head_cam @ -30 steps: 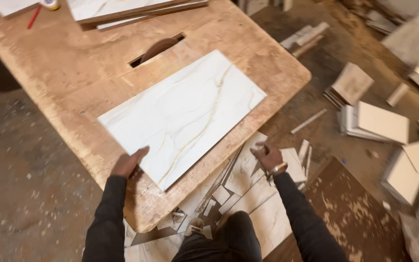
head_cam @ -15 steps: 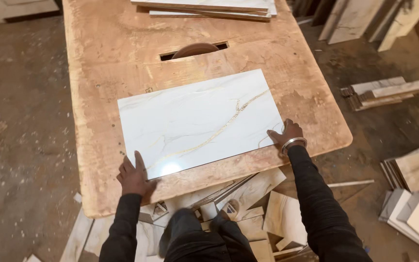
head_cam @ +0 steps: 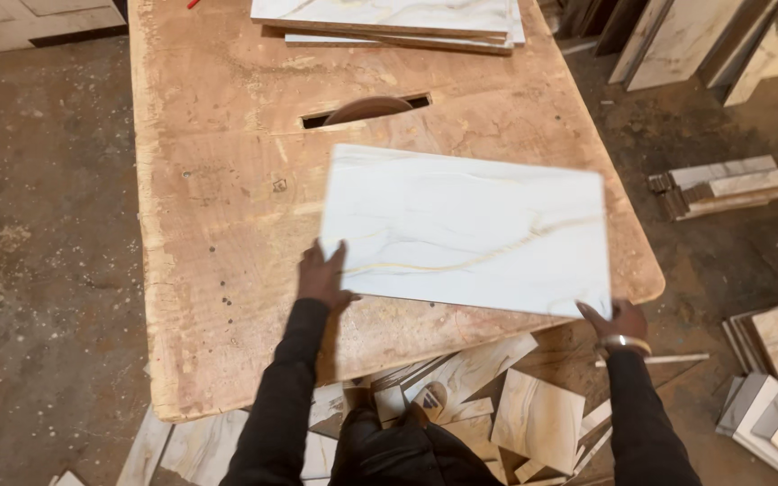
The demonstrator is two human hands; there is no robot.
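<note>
A large white marble-patterned tile (head_cam: pixel 465 227) with thin gold veins lies over the dusty wooden saw table (head_cam: pixel 218 225), its right end reaching the table's right edge. My left hand (head_cam: pixel 321 274) grips the tile's near-left corner. My right hand (head_cam: pixel 617 319), with a metal bracelet on the wrist, holds the near-right corner. Both sleeves are black. A round saw blade (head_cam: pixel 366 109) pokes up through a slot just beyond the tile's far edge.
A stack of similar tiles (head_cam: pixel 389 20) lies at the table's far end. Broken tile offcuts (head_cam: pixel 506 405) litter the floor at my feet. More tile pieces (head_cam: pixel 722 184) lie on the floor to the right, and slabs (head_cam: pixel 677 36) lean at the far right.
The tile has shifted right and swung round, its left end now nearer the blade slot. My left hand moved right with it; the view has also shifted.
</note>
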